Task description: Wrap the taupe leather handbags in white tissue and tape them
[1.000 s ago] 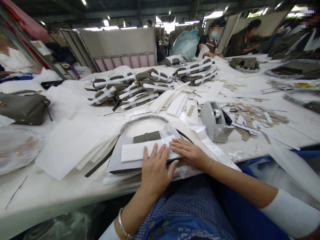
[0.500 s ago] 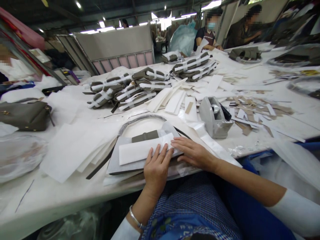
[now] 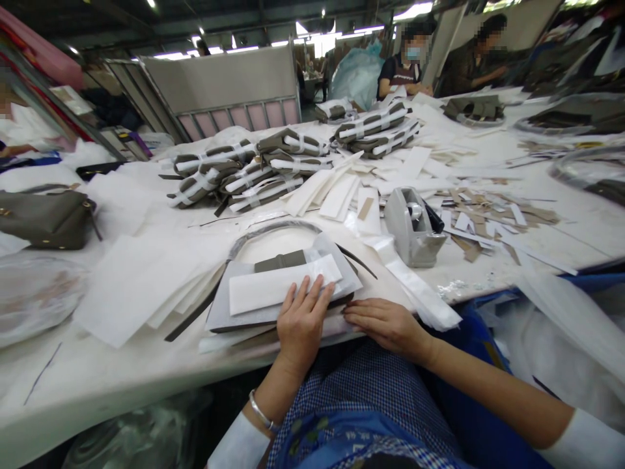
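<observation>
In front of me on the table lies a flat bag [image 3: 222, 307] covered with a pale translucent sheet. Its wrapped handle [image 3: 276, 228] arches away from me, and a dark strap [image 3: 193, 316] trails out at the left. A white padding strip [image 3: 261, 291] rests across the bag, below an olive band [image 3: 280, 261]. My left hand [image 3: 303, 326] lies flat on the right part of that strip, fingers a little apart. At the bag's near right corner, my right hand [image 3: 390, 329] has its fingers together on the edge; the thumb is hidden.
A tape dispenser [image 3: 413, 228] stands right of the bag. Beyond lie white strips [image 3: 336, 195], stacked wrapped bundles [image 3: 278, 163] and scattered scraps [image 3: 488, 212]. White sheets [image 3: 131, 293] and an olive bag [image 3: 46, 218] are at left. A masked co-worker [image 3: 405, 65] sits across the table.
My right hand has moved down from the strip's right end to the bag's near right corner. My left hand stays on the strip.
</observation>
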`<state>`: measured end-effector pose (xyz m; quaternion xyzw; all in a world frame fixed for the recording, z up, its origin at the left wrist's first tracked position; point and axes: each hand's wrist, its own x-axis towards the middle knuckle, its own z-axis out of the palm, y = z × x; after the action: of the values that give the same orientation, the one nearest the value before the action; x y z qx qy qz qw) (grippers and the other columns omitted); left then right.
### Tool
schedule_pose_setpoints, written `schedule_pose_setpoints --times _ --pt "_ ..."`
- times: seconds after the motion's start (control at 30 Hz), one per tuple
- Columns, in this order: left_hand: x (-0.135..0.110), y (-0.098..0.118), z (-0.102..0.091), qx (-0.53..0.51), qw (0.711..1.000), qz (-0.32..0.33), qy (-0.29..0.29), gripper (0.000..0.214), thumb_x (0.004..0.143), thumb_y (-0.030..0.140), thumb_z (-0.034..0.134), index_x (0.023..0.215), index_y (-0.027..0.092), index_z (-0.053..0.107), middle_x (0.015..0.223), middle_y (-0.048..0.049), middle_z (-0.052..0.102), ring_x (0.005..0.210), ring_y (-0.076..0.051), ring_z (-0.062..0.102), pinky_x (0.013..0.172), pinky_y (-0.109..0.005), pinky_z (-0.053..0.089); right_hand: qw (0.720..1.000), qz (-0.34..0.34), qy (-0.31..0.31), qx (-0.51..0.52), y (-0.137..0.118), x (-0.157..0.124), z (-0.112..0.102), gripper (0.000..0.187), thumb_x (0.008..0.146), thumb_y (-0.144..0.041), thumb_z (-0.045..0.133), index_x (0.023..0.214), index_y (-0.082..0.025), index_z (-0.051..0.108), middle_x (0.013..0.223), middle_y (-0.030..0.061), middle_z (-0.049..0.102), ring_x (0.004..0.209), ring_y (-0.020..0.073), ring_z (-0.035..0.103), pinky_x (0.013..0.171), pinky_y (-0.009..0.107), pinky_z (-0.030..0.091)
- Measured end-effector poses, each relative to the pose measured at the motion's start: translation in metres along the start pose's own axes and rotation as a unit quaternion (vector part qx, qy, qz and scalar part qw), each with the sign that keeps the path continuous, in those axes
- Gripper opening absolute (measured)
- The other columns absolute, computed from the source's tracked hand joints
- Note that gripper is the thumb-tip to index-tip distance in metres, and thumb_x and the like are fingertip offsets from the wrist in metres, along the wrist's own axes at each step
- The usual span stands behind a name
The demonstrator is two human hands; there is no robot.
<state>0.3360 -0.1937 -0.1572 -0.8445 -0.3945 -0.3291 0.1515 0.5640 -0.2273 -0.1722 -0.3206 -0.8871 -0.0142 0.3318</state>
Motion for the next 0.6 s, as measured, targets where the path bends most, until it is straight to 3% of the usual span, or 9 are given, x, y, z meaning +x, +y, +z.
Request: schedule_pose_setpoints --times 0.13,0.3,0.6 --pt "-0.002 0.0 0.001 0.001 1.0 -0.001 0.001 0.037 0.098 0.019 0.052 0.134 0.025 0.057 0.141 -0.0022 0.055 0.128 -0.029 0.054 0.108 -0.048 0.043 0.999 0.01 0.03 0.011 -0.002 0.01 0.005 0.027 0.096 -0.014 0.053 0.118 -0.02 0.066 0.11 0.0061 0.074 0.1 0.019 0.07 0.086 0.036 0.058" --pt "-0.003 -0.001 0.003 0.008 1.0 0.004 0.006 0.038 0.097 0.018 0.053 0.134 0.026 0.057 0.14 -0.0023 0.055 0.128 -0.028 0.055 0.108 -0.047 0.044 0.997 0.0 0.048 0.056 -0.013 0.019 0.011 0.022 0.097 -0.013 0.05 0.106 -0.021 0.068 0.1 0.0034 0.076 0.098 0.0163 0.07 0.095 0.036 0.054" --pt "-0.001 0.001 0.004 0.017 1.0 -0.006 0.014 0.036 0.098 0.018 0.051 0.131 0.026 0.06 0.138 -0.0032 0.057 0.127 -0.028 0.055 0.109 -0.046 0.043 0.99 0.05 0.083 0.105 -0.05 0.018 0.008 0.018 0.094 -0.008 0.052 0.092 -0.018 0.066 0.091 0.0028 0.076 0.089 0.0154 0.072 0.085 0.03 0.057"
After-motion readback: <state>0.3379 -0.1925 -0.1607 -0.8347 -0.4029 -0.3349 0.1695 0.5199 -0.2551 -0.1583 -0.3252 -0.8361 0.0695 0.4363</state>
